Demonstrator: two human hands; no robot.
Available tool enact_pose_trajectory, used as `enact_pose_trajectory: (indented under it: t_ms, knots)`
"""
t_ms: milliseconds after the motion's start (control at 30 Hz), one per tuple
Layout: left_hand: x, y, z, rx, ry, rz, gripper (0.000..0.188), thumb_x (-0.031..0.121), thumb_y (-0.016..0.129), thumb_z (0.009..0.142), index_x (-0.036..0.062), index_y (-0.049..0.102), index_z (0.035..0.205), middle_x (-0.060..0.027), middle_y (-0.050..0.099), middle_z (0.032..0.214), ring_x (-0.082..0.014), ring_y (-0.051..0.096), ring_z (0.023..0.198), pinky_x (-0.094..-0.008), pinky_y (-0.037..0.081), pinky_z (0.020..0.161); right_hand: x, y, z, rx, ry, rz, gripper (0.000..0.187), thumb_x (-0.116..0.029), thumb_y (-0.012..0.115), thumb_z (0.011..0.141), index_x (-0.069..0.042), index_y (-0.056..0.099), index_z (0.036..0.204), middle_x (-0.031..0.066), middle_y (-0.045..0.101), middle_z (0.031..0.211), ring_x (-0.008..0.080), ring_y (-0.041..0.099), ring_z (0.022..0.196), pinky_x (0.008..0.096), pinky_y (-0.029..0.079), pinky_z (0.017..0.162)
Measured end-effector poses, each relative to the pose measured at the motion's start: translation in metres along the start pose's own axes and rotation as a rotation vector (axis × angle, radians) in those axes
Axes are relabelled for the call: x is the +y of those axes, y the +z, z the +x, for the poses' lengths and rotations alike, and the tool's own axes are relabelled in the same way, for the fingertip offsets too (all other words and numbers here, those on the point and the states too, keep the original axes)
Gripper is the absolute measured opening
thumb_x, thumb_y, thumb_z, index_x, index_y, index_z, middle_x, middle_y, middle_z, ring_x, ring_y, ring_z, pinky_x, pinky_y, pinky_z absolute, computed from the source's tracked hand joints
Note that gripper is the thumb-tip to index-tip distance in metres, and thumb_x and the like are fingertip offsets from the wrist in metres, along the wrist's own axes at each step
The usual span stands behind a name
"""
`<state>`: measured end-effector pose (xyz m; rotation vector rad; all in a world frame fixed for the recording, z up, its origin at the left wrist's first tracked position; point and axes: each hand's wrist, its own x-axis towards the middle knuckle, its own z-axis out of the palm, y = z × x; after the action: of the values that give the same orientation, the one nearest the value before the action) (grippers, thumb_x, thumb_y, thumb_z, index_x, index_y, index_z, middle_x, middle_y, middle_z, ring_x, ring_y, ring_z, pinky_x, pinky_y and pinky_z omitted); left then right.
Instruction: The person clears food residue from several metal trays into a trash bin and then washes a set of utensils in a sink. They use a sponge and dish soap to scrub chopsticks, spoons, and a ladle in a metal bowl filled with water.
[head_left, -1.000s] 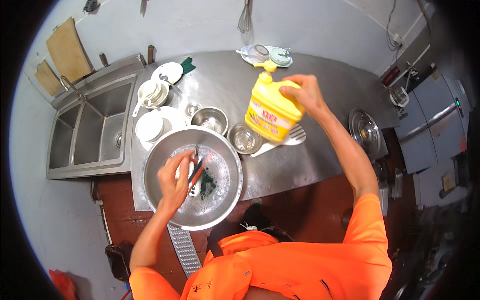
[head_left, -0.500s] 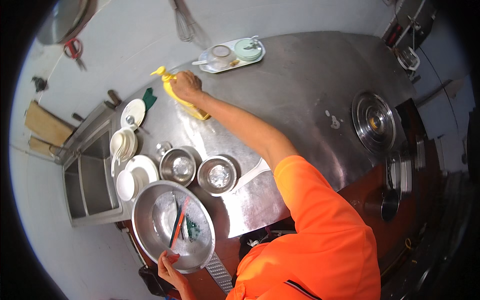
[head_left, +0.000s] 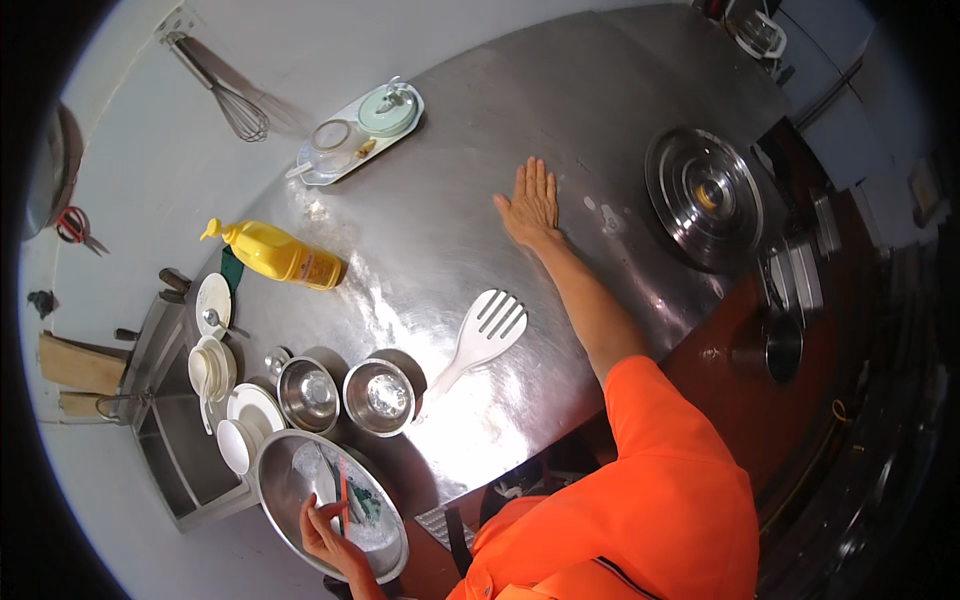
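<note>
My right hand (head_left: 533, 205) is flat with its fingers stretched out, on or just above the steel table; it holds nothing. My left hand (head_left: 328, 535) is over the near side of a large steel basin (head_left: 275, 510), fingers loosely bent and somewhat apart. Its fingertips are close to an orange stick-like utensil (head_left: 345, 490) in the basin; any contact is unclear. Also in the basin are suds and a green scouring pad (head_left: 368, 505). A yellow pump bottle (head_left: 275, 255) stands at the far left, apart from both hands.
Two steel bowls (head_left: 380, 398) and a white slotted turner (head_left: 490, 325) are beyond the basin. White dishes (head_left: 240, 440) line the left side by a sink (head_left: 190, 450). A tray (head_left: 330, 172) with a green lidded dish is at the back; a steel lid (head_left: 690, 225) lies right.
My right hand has let go of the yellow pump bottle, moved right and spread open over the table. My left hand's fingers now reach further into the basin. The view has turned.
</note>
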<state>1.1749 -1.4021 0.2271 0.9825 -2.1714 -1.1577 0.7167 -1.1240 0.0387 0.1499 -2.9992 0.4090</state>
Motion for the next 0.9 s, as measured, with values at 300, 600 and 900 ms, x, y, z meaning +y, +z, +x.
enact_pose_trajectory:
  t_ms: [300, 600, 900]
  knots:
    - [-0.003, 0.006, 0.001, -0.137, 0.094, -0.085, 0.031, 0.020, 0.040, 0.094, -0.0050, 0.056, 0.102, -0.0091, 0.063, 0.066, -0.0116, 0.056, 0.066, -0.0294, 0.037, 0.083, 0.108, -0.033, -0.073, 0.130, 0.478, -0.133, 0.076, -0.048, 0.033, 0.088, 0.008, 0.014, 0.135, 0.0244, 0.006, 0.143, 0.0330, 0.002, 0.134, 0.0411, 0.001, 0.109]
    - [-0.047, -0.077, -0.022, 0.073, 0.036, -0.188, 0.027, 0.016, 0.044, 0.092, -0.0048, 0.058, 0.101, -0.0082, 0.062, 0.071, -0.0105, 0.057, 0.068, -0.0240, 0.043, 0.071, 0.219, -0.104, -0.321, -0.253, 0.731, 0.401, 0.066, -0.053, 0.040, 0.085, -0.001, 0.040, 0.126, 0.0193, 0.035, 0.133, 0.0298, 0.041, 0.117, 0.0437, 0.039, 0.086]
    - [-0.165, -0.165, 0.004, 0.064, 0.102, 0.033, 0.024, 0.012, 0.056, 0.082, -0.0030, 0.059, 0.101, -0.0095, 0.064, 0.081, -0.0162, 0.061, 0.076, -0.0263, 0.047, 0.070, 0.243, -0.139, -0.463, -0.313, 0.538, -0.513, 0.046, -0.018, 0.058, 0.078, -0.006, 0.049, 0.121, 0.0125, 0.058, 0.107, 0.0268, 0.058, 0.093, 0.0420, 0.046, 0.079]
